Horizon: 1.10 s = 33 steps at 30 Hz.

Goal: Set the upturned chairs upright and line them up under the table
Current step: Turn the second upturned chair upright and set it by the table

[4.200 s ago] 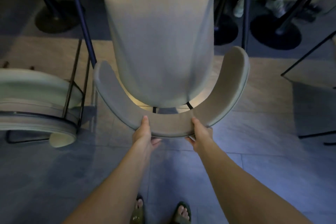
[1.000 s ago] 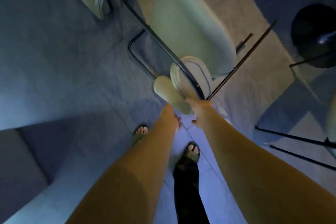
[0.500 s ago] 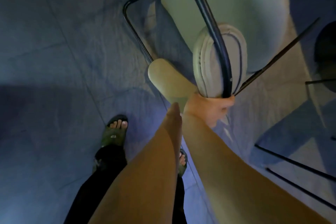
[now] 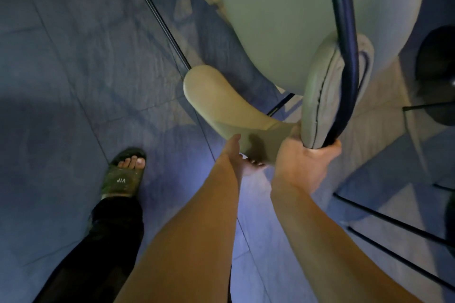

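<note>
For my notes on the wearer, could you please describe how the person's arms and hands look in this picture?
Both arms are bare to the frame's edge: no sleeves, gloves, watch or rings show on the left hand or right hand. Fingernails look short and unpainted, though the light is dim.

top edge chops off most of the chair (image 4: 307,19), its legs run out of view. left hand (image 4: 242,160) has its fingers tucked under the armrest (image 4: 221,103), can't see them. right hand (image 4: 302,165) palm hidden too
</note>
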Available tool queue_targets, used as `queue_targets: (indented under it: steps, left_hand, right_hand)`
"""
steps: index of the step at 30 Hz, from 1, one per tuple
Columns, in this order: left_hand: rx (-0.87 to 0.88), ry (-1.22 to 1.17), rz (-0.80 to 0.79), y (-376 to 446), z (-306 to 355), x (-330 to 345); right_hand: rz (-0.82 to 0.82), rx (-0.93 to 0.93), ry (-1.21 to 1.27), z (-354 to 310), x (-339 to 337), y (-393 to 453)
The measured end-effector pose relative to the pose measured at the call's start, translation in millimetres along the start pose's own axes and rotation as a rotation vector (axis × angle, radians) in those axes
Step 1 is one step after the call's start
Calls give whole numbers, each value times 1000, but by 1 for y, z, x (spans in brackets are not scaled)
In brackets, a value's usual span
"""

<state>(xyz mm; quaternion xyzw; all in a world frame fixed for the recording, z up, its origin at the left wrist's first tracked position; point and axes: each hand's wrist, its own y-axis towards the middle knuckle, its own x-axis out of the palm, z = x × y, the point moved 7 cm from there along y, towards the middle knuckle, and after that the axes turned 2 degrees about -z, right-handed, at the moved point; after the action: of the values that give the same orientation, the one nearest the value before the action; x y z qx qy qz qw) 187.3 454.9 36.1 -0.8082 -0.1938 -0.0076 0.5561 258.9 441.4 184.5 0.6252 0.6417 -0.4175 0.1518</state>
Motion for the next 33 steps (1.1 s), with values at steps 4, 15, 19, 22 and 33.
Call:
queue_targets:
  steps: [4, 15, 19, 22, 33]
  left_hand:
    - [99, 115, 45, 0, 0, 8]
    - [144, 101, -12, -23, 9, 11]
    - [18, 57, 38, -10, 6, 1]
    - [48, 103, 26, 2, 7, 0]
    - [2, 482, 194, 33, 2, 0]
  right_hand:
    - [46, -13, -17, 9, -3, 8]
    - [-12, -1, 2, -8, 3, 0]
    - [-21, -4, -25, -16, 4, 1]
    - [-30, -21, -50, -22, 2, 1]
    - [-160, -97, -89, -39, -26, -6]
